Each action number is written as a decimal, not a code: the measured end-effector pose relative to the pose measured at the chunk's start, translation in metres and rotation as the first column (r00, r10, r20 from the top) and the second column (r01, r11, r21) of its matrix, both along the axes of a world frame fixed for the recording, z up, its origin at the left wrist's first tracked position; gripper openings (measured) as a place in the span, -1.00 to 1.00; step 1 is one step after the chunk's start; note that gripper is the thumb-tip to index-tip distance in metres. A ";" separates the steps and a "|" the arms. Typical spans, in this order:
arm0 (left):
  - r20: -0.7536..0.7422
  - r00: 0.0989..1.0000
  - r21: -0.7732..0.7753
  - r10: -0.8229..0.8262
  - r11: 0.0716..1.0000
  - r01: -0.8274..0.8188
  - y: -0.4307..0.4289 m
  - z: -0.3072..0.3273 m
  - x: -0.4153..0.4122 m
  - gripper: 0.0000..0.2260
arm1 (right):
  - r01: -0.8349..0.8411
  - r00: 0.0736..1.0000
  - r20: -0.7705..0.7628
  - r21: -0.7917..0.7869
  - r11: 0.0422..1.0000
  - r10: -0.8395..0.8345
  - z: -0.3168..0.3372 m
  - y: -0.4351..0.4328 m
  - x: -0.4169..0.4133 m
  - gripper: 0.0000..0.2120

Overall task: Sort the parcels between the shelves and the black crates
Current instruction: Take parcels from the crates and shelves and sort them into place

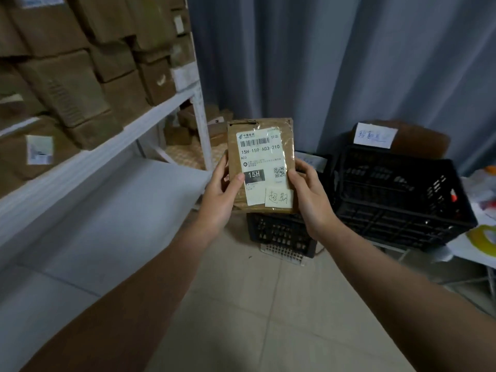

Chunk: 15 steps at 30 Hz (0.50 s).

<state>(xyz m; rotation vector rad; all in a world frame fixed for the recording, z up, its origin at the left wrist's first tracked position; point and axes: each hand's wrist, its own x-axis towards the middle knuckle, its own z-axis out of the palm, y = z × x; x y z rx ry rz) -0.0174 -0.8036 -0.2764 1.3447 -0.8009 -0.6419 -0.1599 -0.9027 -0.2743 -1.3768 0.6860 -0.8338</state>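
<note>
Hands (pixel 218 196) round parcel (pixel 261 165) above crate (pixel 279 234)

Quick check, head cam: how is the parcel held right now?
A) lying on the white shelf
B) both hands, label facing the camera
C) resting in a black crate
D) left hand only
B: the left hand and the right hand grip opposite edges of the parcel, which is up in the air with its printed label toward the camera, in front of the crates.
</note>
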 end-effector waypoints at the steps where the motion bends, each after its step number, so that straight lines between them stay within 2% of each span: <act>1: -0.003 1.000 0.006 -0.003 1.000 0.003 -0.020 -0.005 0.001 -0.52 | -0.002 1.000 -0.006 0.008 1.000 0.002 -0.002 -0.019 -0.001 -0.79; 4: -0.031 0.999 0.023 0.008 1.000 -0.008 -0.073 -0.018 0.008 -0.52 | 0.004 0.999 -0.037 0.032 0.999 -0.003 -0.012 -0.069 0.005 -0.78; 9: -0.034 0.999 0.106 0.015 0.994 -0.011 -0.150 -0.040 0.047 -0.52 | 0.016 0.998 -0.061 0.119 0.993 -0.008 -0.035 -0.145 0.038 -0.59; 12: 0.001 0.999 0.149 -0.032 0.988 0.032 -0.201 -0.052 0.083 -0.53 | 0.044 0.998 -0.052 0.174 0.984 -0.035 -0.049 -0.192 0.065 -0.50; 15: 0.036 0.994 0.191 -0.102 0.977 0.094 -0.252 -0.056 0.116 -0.53 | 0.067 0.996 -0.070 0.196 0.978 -0.054 -0.059 -0.238 0.096 -0.51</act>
